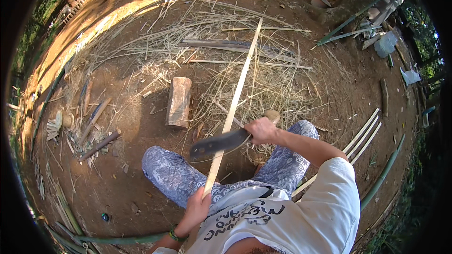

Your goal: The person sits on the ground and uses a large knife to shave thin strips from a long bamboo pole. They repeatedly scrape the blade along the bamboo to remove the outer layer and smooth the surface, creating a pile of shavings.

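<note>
My left hand [197,208] is closed round the near end of a long pale bamboo strip [238,89]. The strip slants up and away from my lap, its far end lying over the heap of shavings. In my right hand [262,130] is a machete [217,144], its broad dark blade pointing left and a pale rounded handle end showing beyond my fist. The blade lies across the strip above my lap, slightly blurred. Whether its edge bites into the bamboo, I cannot tell.
A short wooden block [179,102] stands ahead of my left knee. Thin shavings [278,89] cover the ground in front, with split lengths [221,43] among them. Three pale strips [365,134] lie at right, near a green bamboo pole [385,174]. Offcuts [99,146] are scattered at left.
</note>
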The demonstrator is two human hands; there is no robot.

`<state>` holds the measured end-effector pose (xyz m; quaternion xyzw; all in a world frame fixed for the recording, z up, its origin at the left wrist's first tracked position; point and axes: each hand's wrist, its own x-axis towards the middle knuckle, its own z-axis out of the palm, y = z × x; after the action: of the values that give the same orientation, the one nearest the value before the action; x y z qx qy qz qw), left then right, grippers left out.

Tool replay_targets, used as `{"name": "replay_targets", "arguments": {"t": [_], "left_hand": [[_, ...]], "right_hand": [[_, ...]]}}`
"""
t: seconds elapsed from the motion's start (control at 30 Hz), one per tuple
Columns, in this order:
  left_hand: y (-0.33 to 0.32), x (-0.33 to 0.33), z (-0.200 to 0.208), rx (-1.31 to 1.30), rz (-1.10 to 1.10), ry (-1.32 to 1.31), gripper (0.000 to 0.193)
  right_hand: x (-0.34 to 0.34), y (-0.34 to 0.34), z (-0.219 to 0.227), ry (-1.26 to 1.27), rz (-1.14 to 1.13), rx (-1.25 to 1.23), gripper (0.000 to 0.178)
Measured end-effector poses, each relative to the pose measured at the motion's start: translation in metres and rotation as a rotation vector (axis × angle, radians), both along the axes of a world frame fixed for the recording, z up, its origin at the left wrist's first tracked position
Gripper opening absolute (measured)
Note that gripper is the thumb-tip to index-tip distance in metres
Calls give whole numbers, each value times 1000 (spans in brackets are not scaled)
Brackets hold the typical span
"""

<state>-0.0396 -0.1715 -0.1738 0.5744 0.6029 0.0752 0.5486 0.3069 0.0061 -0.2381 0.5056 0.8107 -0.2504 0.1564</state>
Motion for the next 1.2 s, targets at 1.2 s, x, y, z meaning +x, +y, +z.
{"name": "replay_targets", "arguments": {"t": [1.2], "left_hand": [[-70,-39,71,-134,166,-64,24]], "right_hand": [[117,113,-92,-65,-554,272,31]]}}
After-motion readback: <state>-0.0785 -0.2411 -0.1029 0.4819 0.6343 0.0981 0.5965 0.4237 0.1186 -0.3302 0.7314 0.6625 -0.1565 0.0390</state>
